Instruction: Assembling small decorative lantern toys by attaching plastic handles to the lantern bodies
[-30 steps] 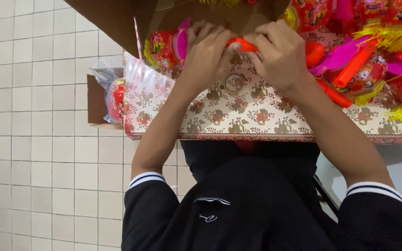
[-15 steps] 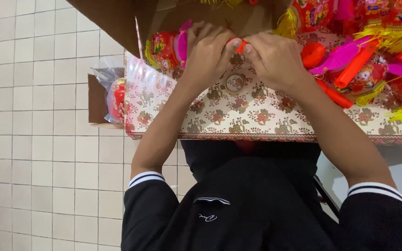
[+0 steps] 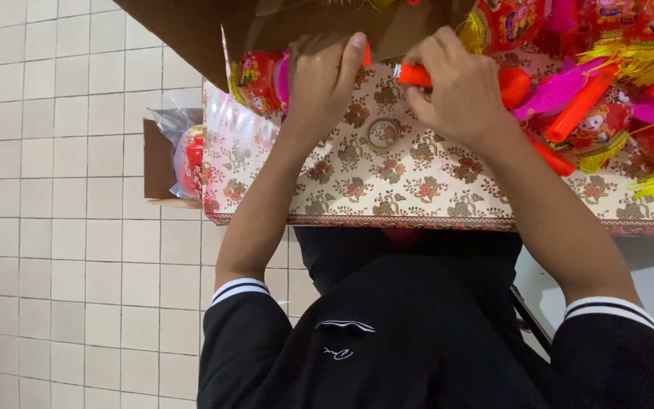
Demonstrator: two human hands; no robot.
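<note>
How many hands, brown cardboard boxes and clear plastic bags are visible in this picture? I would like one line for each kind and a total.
Hands: 2, the left hand and the right hand, which grips an orange plastic stick
Brown cardboard boxes: 2, a large one and a small one
Clear plastic bags: 1
Total: 5

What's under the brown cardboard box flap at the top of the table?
Under the brown cardboard flap a red and yellow toy lantern and a pink plastic piece peek out. The left hand reaches beneath it; anything deeper is covered by the flap.
</note>
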